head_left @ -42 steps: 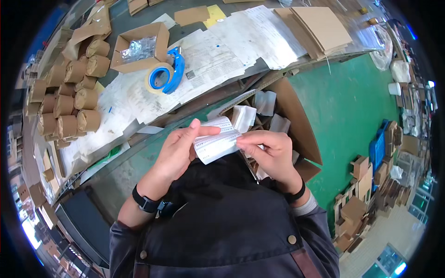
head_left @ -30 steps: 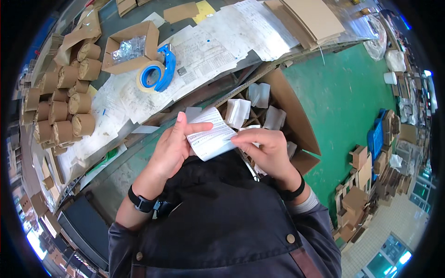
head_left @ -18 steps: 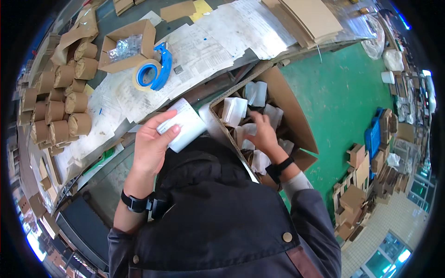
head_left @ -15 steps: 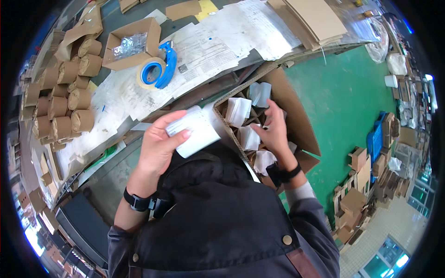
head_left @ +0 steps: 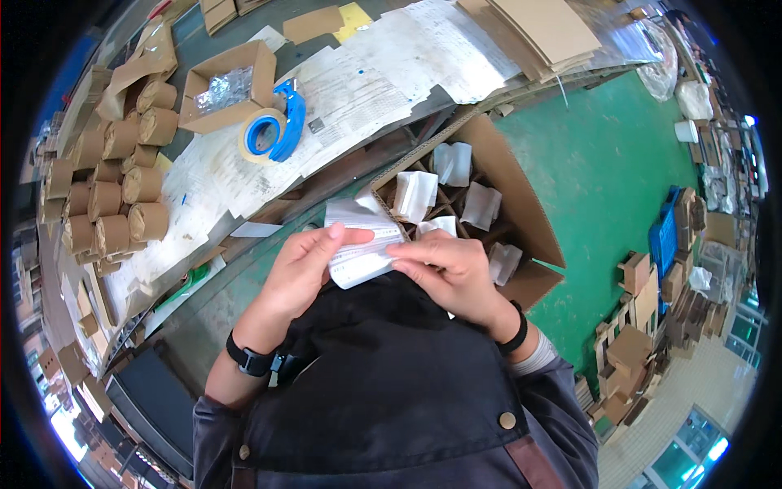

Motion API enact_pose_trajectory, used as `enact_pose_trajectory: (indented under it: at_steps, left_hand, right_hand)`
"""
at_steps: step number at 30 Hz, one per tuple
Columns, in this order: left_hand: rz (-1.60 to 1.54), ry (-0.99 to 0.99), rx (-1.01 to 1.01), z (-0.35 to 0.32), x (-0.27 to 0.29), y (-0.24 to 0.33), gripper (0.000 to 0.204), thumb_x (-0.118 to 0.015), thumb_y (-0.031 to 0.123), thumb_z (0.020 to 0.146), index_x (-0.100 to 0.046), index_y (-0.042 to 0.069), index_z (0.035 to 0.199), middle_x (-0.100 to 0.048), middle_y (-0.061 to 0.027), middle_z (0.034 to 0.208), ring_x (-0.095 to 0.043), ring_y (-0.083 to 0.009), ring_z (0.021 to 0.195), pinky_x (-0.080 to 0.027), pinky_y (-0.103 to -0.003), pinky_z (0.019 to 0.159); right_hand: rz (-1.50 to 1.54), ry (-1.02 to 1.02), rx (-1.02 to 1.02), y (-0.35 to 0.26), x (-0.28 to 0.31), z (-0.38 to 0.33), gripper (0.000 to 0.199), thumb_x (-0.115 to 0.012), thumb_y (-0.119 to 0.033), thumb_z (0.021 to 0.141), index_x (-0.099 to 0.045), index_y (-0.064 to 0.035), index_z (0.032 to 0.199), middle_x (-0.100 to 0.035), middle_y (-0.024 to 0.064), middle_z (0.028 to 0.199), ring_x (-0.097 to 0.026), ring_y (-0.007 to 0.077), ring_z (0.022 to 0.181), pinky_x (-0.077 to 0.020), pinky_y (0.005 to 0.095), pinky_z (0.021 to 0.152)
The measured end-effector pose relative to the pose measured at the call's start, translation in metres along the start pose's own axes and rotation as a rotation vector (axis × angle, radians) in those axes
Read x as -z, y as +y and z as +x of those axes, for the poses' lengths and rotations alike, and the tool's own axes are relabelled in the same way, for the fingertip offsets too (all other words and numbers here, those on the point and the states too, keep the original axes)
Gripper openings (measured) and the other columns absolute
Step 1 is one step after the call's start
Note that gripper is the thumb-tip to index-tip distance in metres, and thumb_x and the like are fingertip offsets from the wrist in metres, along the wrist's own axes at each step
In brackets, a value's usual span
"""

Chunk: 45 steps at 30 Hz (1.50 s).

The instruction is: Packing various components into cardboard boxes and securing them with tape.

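Observation:
In front of my body I hold a stack of thin white printed sheets [head_left: 358,267]; whether they are paper or plastic I cannot tell. My left hand [head_left: 303,269] grips its left side, thumb on top. On its right edge are the pinched thumb and fingers of my right hand [head_left: 456,273]. Just beyond stands an open cardboard box [head_left: 517,196] with brown dividers. White translucent wraps stick up from several compartments, among them one at the far end [head_left: 452,165] and another in the middle [head_left: 481,205]. My right hand hides the box's near corner.
A paper-covered workbench [head_left: 358,90] runs along the far left. On it are a blue tape dispenser [head_left: 292,122], a small carton of clear plastic pieces [head_left: 195,90], several brown paper-wrapped rolls [head_left: 142,183] and flat cardboard sheets [head_left: 546,33]. Cardboard scraps and a blue crate [head_left: 666,236] lie at the right.
My right hand has come from over the box back to the stack and now pinches its right edge. More of the wraps in the box show. The left hand has shifted slightly nearer.

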<state>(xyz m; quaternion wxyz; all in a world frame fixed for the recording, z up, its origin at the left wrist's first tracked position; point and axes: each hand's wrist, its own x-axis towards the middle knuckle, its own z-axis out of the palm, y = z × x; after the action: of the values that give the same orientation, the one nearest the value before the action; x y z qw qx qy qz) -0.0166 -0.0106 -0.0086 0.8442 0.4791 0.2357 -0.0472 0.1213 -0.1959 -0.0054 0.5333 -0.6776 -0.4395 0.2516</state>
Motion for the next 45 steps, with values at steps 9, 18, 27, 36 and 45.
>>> enact_pose_trajectory:
  at_steps: [9, 18, 27, 36, 45]
  left_hand:
    - [-0.081, 0.319, -0.082, 0.003, 0.023, -0.008, 0.05, -0.043, 0.038, 0.1, -0.061, -0.006, 0.114, -0.065, -0.0131, 0.107, -0.062, -0.0173, 0.098, -0.048, -0.029, 0.088]
    - [-0.018, 0.379, -0.177, -0.003, 0.046, -0.013, 0.037, -0.065, -0.003, 0.084, -0.058, -0.002, 0.121, -0.062, -0.0131, 0.114, -0.06, -0.0178, 0.104, -0.046, -0.032, 0.094]
    - [-0.305, 0.128, -0.092, 0.006, 0.002, -0.007, 0.067, -0.065, -0.012, 0.078, -0.042, 0.007, 0.138, -0.059, -0.0107, 0.117, -0.059, -0.0179, 0.107, -0.047, -0.032, 0.094]
    - [0.064, -0.085, 0.064, 0.012, -0.019, 0.002, 0.033, -0.062, 0.008, 0.091, -0.057, -0.005, 0.12, -0.06, -0.0152, 0.119, -0.059, -0.0201, 0.109, -0.048, -0.033, 0.094]
    - [-0.128, 0.083, 0.09, 0.022, -0.02, -0.013, 0.057, -0.039, 0.043, 0.1, -0.055, -0.008, 0.121, -0.06, -0.0185, 0.117, -0.062, -0.0224, 0.103, -0.05, -0.034, 0.09]
  right_hand:
    - [0.115, 0.106, -0.427, 0.067, 0.068, -0.002, 0.012, -0.069, 0.0, 0.075, -0.069, -0.0036, 0.087, -0.068, 0.0119, 0.082, -0.065, 0.0142, 0.075, -0.0508, 0.0286, 0.071]
    - [-0.842, 0.24, -0.566, 0.162, 0.075, -0.02, 0.04, -0.072, -0.015, 0.076, -0.056, -0.0055, 0.111, -0.067, 0.0167, 0.086, -0.065, 0.0369, 0.08, -0.0516, 0.0452, 0.071]
    - [-0.095, 0.254, -0.569, 0.087, 0.059, -0.004, 0.044, -0.071, -0.012, 0.082, -0.051, -0.0037, 0.12, -0.064, 0.0087, 0.093, -0.062, 0.0167, 0.09, -0.0492, 0.0306, 0.077]
    - [0.287, -0.059, -0.209, 0.007, 0.018, -0.016, 0.041, -0.066, -0.002, 0.085, -0.057, -0.0041, 0.125, -0.071, 0.0053, 0.089, -0.061, 0.0066, 0.082, -0.0465, 0.0224, 0.075]
    - [0.281, 0.126, -0.178, 0.013, 0.032, -0.031, 0.017, -0.066, 0.001, 0.083, -0.07, -0.005, 0.098, -0.07, 0.0042, 0.093, -0.065, 0.0136, 0.079, -0.0511, 0.0278, 0.073]
